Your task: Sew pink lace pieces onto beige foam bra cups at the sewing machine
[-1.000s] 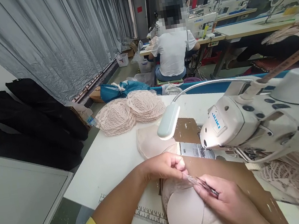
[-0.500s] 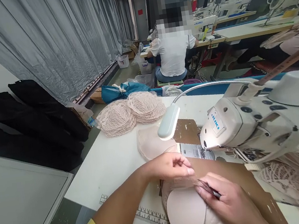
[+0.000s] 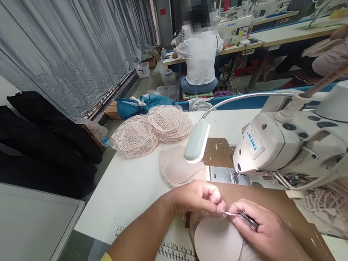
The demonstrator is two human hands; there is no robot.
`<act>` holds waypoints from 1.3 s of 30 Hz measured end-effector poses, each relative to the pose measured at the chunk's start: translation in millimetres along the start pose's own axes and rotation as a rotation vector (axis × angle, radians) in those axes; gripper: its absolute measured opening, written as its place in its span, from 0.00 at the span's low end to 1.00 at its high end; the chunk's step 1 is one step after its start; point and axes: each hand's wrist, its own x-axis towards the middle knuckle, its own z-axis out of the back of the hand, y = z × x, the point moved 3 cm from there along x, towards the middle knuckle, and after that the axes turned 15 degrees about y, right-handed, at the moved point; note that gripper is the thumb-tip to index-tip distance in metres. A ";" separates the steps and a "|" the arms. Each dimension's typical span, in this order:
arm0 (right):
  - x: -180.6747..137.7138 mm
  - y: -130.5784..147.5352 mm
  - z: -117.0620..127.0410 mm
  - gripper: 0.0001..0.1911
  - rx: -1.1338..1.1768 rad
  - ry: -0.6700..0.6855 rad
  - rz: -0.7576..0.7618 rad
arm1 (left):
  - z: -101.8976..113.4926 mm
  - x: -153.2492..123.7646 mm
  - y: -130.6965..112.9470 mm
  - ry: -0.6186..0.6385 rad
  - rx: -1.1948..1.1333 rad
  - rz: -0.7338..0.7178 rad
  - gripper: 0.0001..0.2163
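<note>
Pale cup piece (image 3: 219, 246) lies left of and nearer than the sewing machine (image 3: 261, 143). Left hand (image 3: 199, 198): fingers pinch thin pale fabric (image 3: 228, 212); right hand (image 3: 260, 226): fingers grip metal snips (image 3: 248, 220) (partly hidden).

Right-hand fingers (image 3: 240, 227) partly hide the dark metal snips (image 3: 249, 220).

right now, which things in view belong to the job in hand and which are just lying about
Likely part of the job:
- beige cup piece, edge pinched by the left hand
- small metal snips in the right hand
- nearest sewing machine
- lace stacks

Seemingly just lying about:
- blue bundle
- black bundles
- clear bin
</note>
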 end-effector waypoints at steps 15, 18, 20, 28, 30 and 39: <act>-0.8 -20.9 12.3 0.19 0.045 -0.062 -0.113 | 5.3 0.8 -9.5 -0.140 -0.001 -0.133 0.13; -9.1 -20.7 21.1 0.22 0.077 -0.172 -0.175 | 3.8 0.3 -10.8 -0.156 0.003 -0.131 0.13; -14.2 -17.6 26.2 0.22 0.047 -0.192 -0.148 | 2.6 0.3 -11.9 -0.148 0.004 -0.145 0.12; -5.0 -15.5 28.5 0.17 -0.206 0.001 -0.065 | -0.2 1.0 -13.3 -0.140 0.003 -0.181 0.14; 0.8 -11.7 27.1 0.17 -0.190 -0.005 -0.080 | -0.2 0.9 -13.4 -0.159 0.000 -0.179 0.14; 3.7 4.5 32.2 0.17 -0.005 -0.070 -0.123 | 12.1 -1.8 -15.2 -0.446 -0.052 -0.235 0.18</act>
